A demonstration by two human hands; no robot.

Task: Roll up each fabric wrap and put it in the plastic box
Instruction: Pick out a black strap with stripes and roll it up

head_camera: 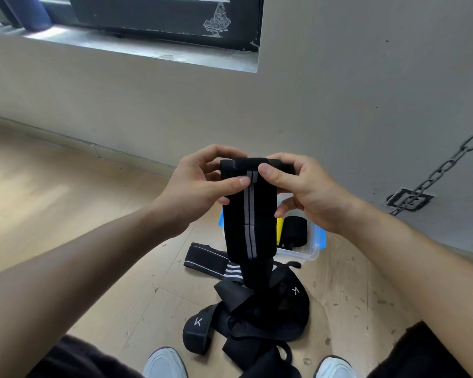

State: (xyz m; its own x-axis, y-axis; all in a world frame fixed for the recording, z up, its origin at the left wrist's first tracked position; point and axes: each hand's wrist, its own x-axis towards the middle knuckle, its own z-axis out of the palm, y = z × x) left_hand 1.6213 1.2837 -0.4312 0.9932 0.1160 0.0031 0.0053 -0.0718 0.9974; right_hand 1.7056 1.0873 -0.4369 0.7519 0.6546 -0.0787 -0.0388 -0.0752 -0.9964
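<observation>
The left hand (202, 184) grips the top of a black fabric wrap (247, 214), its thumb pressed on the front face and its fingers curled over the upper edge behind. The right hand (298, 192) pinches the same end from the other side, thumb on the front beside the left thumb and fingers curved round the top. Between them the end of the wrap is folded over into a short flap. Both hands are above the plastic box (298, 255), on its near side.

The wrap has 2 grey stripes down its middle. It hangs straight from the hands in front of the box, hiding the box's left part, and its lower end meets a pile of black wraps (257, 309) on the floor just in front of the box.

The box is clear, with blue at its left and right sides, and stands on the wooden floor (66, 214) close to the wall. Inside it, toward the right, lies a rolled black wrap (294, 230), with a yellow item (280, 230) just left of it.

Left of the box's front corner a striped wrap (210, 260) lies flat, with 3 white stripes at its near end. Nearer the camera than the pile are 2 white shoes (165, 362). Right of the box a metal chain (443, 170) runs from a wall plate (408, 200).
</observation>
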